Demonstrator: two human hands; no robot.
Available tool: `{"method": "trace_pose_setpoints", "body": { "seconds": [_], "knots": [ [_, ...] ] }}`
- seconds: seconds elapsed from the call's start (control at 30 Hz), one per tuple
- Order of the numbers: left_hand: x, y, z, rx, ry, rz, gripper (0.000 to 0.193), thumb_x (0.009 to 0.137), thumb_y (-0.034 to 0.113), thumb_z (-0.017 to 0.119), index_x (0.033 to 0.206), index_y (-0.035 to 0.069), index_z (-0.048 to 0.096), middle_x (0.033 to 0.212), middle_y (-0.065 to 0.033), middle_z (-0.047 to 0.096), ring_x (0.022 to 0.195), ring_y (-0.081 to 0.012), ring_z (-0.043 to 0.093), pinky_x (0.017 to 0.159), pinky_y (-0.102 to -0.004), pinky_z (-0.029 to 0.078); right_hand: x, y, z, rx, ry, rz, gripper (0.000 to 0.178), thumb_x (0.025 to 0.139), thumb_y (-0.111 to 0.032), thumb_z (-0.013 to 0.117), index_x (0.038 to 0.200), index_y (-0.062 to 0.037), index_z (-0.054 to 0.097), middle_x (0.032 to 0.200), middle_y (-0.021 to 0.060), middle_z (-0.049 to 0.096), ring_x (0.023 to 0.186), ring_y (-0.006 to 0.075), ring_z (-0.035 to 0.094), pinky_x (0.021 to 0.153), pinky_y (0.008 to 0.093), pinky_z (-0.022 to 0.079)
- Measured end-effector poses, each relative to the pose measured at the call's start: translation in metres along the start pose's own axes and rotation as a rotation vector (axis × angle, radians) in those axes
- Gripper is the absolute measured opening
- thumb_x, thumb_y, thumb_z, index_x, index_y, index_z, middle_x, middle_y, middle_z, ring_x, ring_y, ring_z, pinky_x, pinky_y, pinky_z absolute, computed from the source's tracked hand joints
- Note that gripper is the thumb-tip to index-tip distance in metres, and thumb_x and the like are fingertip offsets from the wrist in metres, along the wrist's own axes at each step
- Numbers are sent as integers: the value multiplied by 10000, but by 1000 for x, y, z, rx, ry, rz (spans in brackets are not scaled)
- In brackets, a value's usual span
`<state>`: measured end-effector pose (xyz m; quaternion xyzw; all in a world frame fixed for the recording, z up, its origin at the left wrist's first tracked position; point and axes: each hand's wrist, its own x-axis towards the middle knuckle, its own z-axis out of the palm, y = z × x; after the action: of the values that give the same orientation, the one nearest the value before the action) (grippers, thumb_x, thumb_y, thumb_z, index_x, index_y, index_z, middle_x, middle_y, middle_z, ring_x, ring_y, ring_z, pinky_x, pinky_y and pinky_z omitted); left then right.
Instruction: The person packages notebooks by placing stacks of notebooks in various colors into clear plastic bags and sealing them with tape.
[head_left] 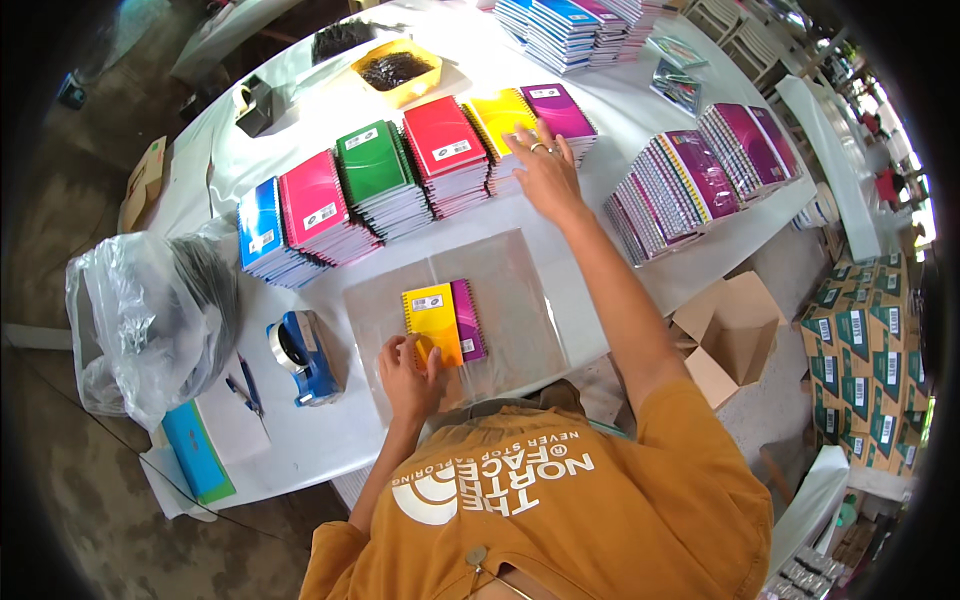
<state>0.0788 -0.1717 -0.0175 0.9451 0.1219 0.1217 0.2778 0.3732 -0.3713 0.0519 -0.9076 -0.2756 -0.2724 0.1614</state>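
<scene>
A yellow spiral notebook point(433, 320) lies partly over a purple spiral notebook point(468, 312) on a clear plastic sheet point(520, 290) in front of me. At the yellow one's lower left corner rests my left hand point(408, 378), thumb and fingers apart. My right arm reaches far forward. The fingers of my right hand point(545, 170) are spread over the right edge of the yellow notebook stack point(497, 115), next to the purple stack point(557, 108). Further left in that row stand red point(440, 135), green point(372, 160), pink point(312, 200) and blue point(260, 222) notebook stacks.
On the left are a tape dispenser point(305, 360), scissors point(247, 385) and a heap of clear plastic bags point(145, 315). A yellow tray point(425, 75) stands behind the row. More purple notebooks point(690, 175) sit at the right. An open carton point(735, 335) is beyond the table's right edge.
</scene>
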Motion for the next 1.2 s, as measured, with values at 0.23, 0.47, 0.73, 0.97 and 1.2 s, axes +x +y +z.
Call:
{"method": "trace_pose_setpoints", "body": {
  "seconds": [0.23,0.47,0.73,0.97,1.2],
  "knots": [
    [-8,-10,-16,-98,81,-143,361,824,190,662,1139,43,565,1112,-188,504,1086,-355,476,934,-417,394,4,-11,-48,225,157,59,308,820,-70,570,1113,-125,648,1220,70,588,1193,240,497,1028,439,313],
    [31,24,-24,-131,86,72,447,805,161,681,1211,58,524,1151,-185,520,1063,-350,503,914,-413,412,-2,-6,-1,30,-167,62,535,839,-45,526,1352,-176,449,1387,80,451,1354,281,305,1104,464,186],
    [216,89,-16,137,218,627,495,819,187,652,1274,75,490,1291,-152,506,1197,-316,475,946,-406,424,18,3,6,161,-192,85,256,864,-149,555,1096,-179,658,1019,87,667,907,307,633,784,423,496],
    [250,83,-6,181,47,565,337,869,272,594,1173,129,610,1124,-102,636,1033,-256,613,843,-357,495,22,10,-8,213,-297,179,229,857,-215,585,1063,-237,681,921,100,672,853,295,637,741,418,507],
    [244,66,-16,79,116,634,274,894,278,565,1105,125,650,1148,-76,629,1058,-264,595,917,-384,447,19,6,-3,227,-304,240,248,854,-219,597,1083,-276,675,966,79,674,874,291,637,774,410,507]
  ]
}}
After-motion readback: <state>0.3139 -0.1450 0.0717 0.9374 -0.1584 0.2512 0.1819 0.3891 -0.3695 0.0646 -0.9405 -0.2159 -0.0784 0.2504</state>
